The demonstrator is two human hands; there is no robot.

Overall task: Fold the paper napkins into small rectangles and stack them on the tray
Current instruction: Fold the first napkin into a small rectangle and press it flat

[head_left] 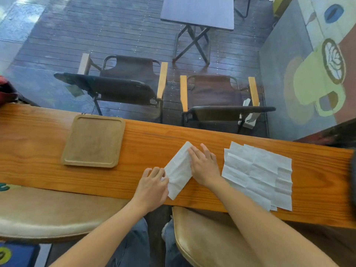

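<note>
A white paper napkin [178, 171] lies folded into a long strip on the wooden counter, slanting from upper right to lower left. My left hand [153, 186] pinches its lower left edge with curled fingers. My right hand [204, 165] lies flat with fingers spread, pressing down on the strip's upper right edge. A pile of unfolded white napkins [258, 174] is spread out to the right of my right hand. The square wooden tray [94, 140] sits to the left on the counter and holds nothing.
The narrow wooden counter [48, 170] runs along a glass window. Cushioned stools [202, 239] stand below its near edge, beside my knees. Beyond the glass are folding chairs [125, 83] and a small table on a deck.
</note>
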